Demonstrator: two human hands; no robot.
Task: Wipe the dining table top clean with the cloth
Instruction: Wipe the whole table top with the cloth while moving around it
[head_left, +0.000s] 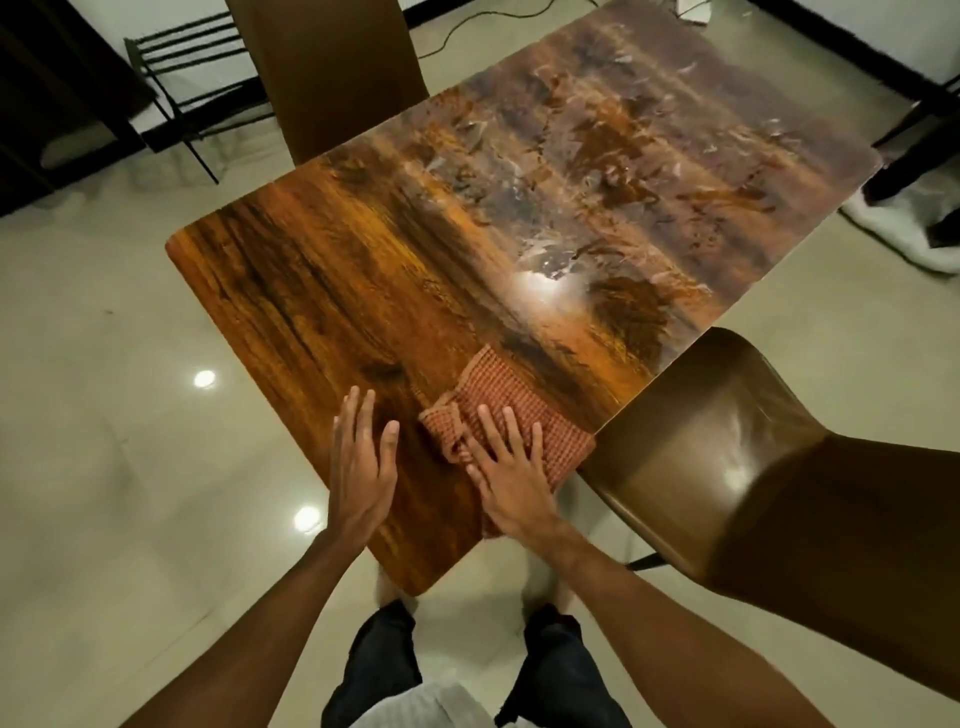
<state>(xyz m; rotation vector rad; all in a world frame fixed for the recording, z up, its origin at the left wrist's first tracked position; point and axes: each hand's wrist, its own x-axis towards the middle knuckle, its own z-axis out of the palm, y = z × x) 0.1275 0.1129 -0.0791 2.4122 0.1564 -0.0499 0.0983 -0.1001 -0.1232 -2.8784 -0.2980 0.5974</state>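
The cloth (511, 400) lies bunched on the near right corner of the worktop (322, 280), close to the edge by the near chair (727, 457). The right hand (511, 478) lies flat on top of it. Its fingers (511, 426) are straight and spread apart, so it presses the cloth and does not grab it. The left hand (361, 467) rests flat on the bare wood just beside the cloth, its fingers (358, 410) straight and close together, holding nothing. To wipe well, I think the right hand should push down evenly and slide the cloth in long lines from side to side, each line going a little over the last one. It would help to smooth the cloth out first, so more of it touches the wood. The far part shows cloudy streaks (597, 171), so most of the wiping looks yet to be done there. Mind the edge, as the cloth could slip off. The left hand can lean on the wood for balance. I count one cloth, one worktop, two hands and two chairs: the near chair on the right and the far chair (322, 78) at the far left.
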